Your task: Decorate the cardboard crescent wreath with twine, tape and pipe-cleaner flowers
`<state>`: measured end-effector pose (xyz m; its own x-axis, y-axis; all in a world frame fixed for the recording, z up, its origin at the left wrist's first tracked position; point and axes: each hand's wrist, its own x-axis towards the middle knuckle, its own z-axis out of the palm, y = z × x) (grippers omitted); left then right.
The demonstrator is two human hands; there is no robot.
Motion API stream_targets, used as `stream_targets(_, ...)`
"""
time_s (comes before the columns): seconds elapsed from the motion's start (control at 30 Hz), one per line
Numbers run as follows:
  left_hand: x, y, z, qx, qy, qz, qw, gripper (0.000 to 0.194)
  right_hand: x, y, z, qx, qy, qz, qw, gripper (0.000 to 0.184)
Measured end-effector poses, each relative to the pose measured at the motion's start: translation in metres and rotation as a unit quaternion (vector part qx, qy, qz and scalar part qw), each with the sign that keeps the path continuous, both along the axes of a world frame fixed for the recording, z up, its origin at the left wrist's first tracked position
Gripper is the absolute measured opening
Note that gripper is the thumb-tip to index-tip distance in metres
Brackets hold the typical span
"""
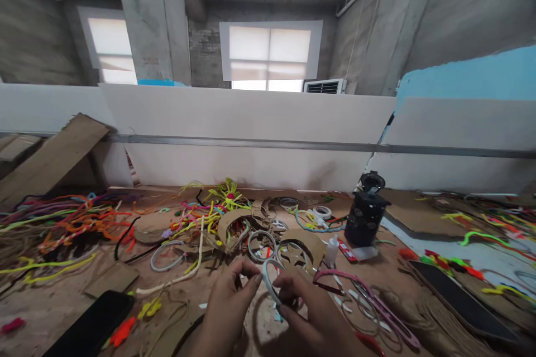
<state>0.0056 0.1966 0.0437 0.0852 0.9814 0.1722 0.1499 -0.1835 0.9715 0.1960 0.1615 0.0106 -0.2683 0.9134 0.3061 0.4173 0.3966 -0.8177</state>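
In the head view a pale white ring is held upright over the table, low in the middle. My right hand grips its right side between thumb and fingers. My left hand is closed in a pinch, its fingertips at the ring's left edge; what lies between them is hidden. Just beyond my hands are more rings, partly overlapping, and a curved cardboard strip. A small white bottle stands behind my right hand. Pink-handled scissors lie to its right.
Colourful fuzzy stems are heaped at the left. A black phone-like slab lies front left, another dark slab at right. A black lidded container stands back right, before a white partition. Cardboard leans at left.
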Motion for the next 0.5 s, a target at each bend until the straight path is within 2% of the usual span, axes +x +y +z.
stream_targets(0.13, 0.003, -0.009, 0.001, 0.042, 0.024, -0.013, 0.999, 0.014, 0.001, 0.002, 0.000, -0.053, 0.076, -0.022, 0.995, 0.021)
stream_targets(0.23, 0.004, -0.014, 0.003, 0.045, 0.031, -0.034, 0.998, 0.018, 0.000, 0.004, -0.002, -0.083, 0.151, -0.031, 0.985, 0.029)
stream_targets(0.37, 0.004, -0.013, 0.005, 0.007, -0.007, -0.038, 0.999, 0.021, -0.001, 0.005, 0.000, -0.127, 0.225, -0.031, 0.966, 0.032)
stream_targets(0.5, 0.007, -0.008, -0.004, -0.080, -0.090, -0.035, 0.992, 0.036, 0.002, 0.009, 0.004, -0.121, 0.222, -0.076, 0.964, 0.029)
